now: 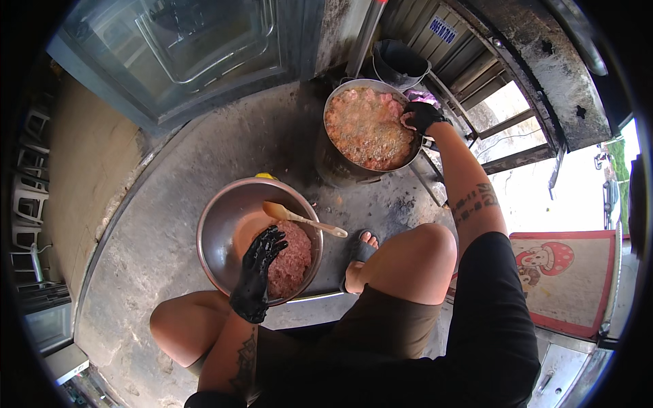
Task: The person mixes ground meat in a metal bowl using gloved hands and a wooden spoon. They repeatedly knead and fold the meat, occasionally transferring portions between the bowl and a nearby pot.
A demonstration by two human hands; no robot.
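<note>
My left hand [260,268], in a wet black glove, is inside a wide metal bowl [219,232]. Its fingers are apart, beside and partly over a mound of pink ground meat [293,255]. A spatula [301,218] with a pale handle lies across the bowl, its brownish blade inside and its handle end past the right rim. My right hand [423,118], also black-gloved, is at the right rim of a tall metal pot [339,171] and grips a lump of ground meat [407,120]. Bubbling liquid [367,127] fills the pot, with pink lumps at its far edge.
Behind the pot stands a dark bucket [400,64] with a wire handle. A metal frame [515,158] rises close by my right arm. A glass-panelled door [204,51] is at the far left. Something yellow [266,176] shows behind the bowl. My sandalled foot [363,250] is between bowl and pot.
</note>
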